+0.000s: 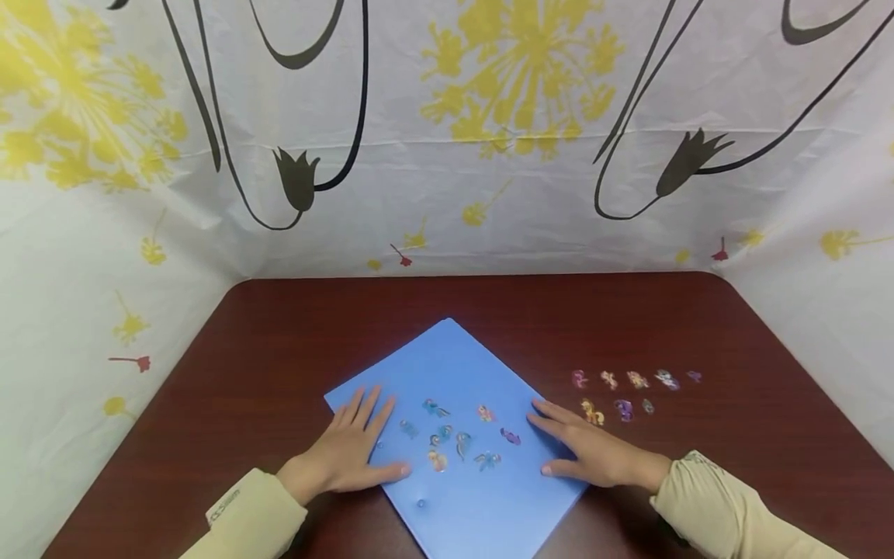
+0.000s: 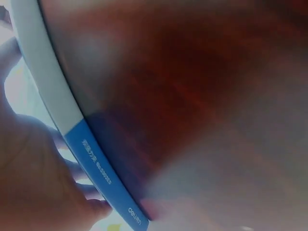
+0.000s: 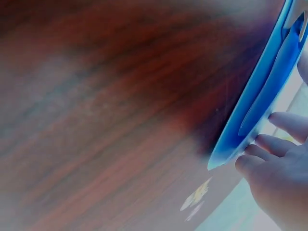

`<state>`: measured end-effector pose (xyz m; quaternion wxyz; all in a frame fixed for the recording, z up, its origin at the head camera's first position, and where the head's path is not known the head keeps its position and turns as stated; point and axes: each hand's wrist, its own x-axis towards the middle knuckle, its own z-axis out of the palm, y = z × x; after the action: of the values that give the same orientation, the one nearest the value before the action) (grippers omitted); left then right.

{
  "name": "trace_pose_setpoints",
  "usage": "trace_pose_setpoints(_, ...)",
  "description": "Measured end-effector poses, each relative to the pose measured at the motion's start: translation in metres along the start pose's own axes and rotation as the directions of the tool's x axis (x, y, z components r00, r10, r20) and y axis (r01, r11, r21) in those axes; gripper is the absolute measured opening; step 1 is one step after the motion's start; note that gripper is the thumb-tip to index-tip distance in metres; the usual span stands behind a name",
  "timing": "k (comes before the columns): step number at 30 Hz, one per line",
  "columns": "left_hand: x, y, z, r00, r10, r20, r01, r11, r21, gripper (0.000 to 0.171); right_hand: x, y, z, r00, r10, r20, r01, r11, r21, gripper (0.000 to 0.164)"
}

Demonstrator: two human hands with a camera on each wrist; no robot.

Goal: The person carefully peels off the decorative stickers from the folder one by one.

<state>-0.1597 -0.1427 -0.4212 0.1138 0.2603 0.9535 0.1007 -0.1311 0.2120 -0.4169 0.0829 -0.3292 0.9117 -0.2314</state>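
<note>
A blue file folder [image 1: 454, 357] lies turned cornerwise on the table, several small pony stickers [image 1: 463, 444] scattered over its cover. My left hand [image 1: 349, 446] rests on its left part, fingers spread and straight, thumb pointing toward the stickers. On the opposite side my right hand [image 1: 590, 446] touches the cover near the right edge with extended fingers. The left wrist view shows the folder's spine [image 2: 103, 168], grey-white and blue with printed lettering, beside the left hand [image 2: 43, 178]. In the right wrist view, the folder's layered open edge [image 3: 255, 96] is beside the right hand [image 3: 279, 168].
More pony stickers [image 1: 637, 380] lie in two loose rows on the dark red-brown table [image 1: 293, 326], right of the folder. A white cloth [image 1: 391, 101] with yellow and grey flower prints hangs behind the table and along both sides.
</note>
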Motion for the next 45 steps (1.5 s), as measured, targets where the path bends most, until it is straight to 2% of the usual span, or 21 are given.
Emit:
trace_pose_setpoints(9,-0.011,0.002,0.004,1.000,-0.011,-0.015,0.011,1.000,-0.010,0.092,0.006,0.002,-0.001,0.998,0.056,-0.034,-0.057,0.998,-0.035,0.058)
trace_pose_setpoints(15,-0.018,0.007,0.007,0.999,-0.014,0.028,0.015,0.999,-0.049,0.088,0.012,0.003,0.000,0.994,0.088,-0.072,-0.096,0.988,-0.118,0.053)
trace_pose_setpoints(21,-0.026,0.019,0.010,0.998,-0.001,0.067,0.008,0.995,-0.102,0.081,0.032,0.010,-0.010,0.988,0.129,-0.089,-0.144,0.971,-0.190,0.050)
trace_pose_setpoints(24,-0.031,0.024,0.016,0.999,0.017,0.051,-0.012,0.995,-0.095,0.074,0.040,0.015,-0.013,0.971,0.208,-0.119,-0.229,0.953,-0.198,0.050)
trace_pose_setpoints(28,-0.036,0.031,0.022,0.997,0.079,0.020,-0.079,0.997,-0.021,0.060,0.050,0.020,-0.016,0.930,0.328,-0.166,-0.357,0.914,-0.192,0.051)
trace_pose_setpoints(30,-0.037,0.035,0.024,0.993,0.120,0.001,-0.120,0.992,0.025,0.054,0.055,0.024,-0.019,0.913,0.365,-0.184,-0.397,0.897,-0.193,0.051)
trace_pose_setpoints(33,-0.040,0.041,0.027,0.988,0.157,0.007,-0.157,0.986,0.064,0.050,0.062,0.029,-0.020,0.904,0.385,-0.186,-0.417,0.890,-0.185,0.051)
trace_pose_setpoints(37,-0.043,0.045,0.026,0.975,0.219,0.025,-0.220,0.968,0.117,0.048,0.070,0.037,-0.022,0.914,0.371,-0.163,-0.397,0.901,-0.174,0.052)
trace_pose_setpoints(42,-0.045,0.047,0.016,0.945,0.318,0.076,-0.327,0.920,0.216,0.048,0.077,0.045,-0.026,0.948,0.293,-0.122,-0.310,0.938,-0.158,0.051)
trace_pose_setpoints(45,-0.040,0.042,0.001,0.932,0.352,0.087,-0.362,0.916,0.171,0.048,0.081,0.049,-0.028,0.965,0.238,-0.106,-0.252,0.956,-0.150,0.050)
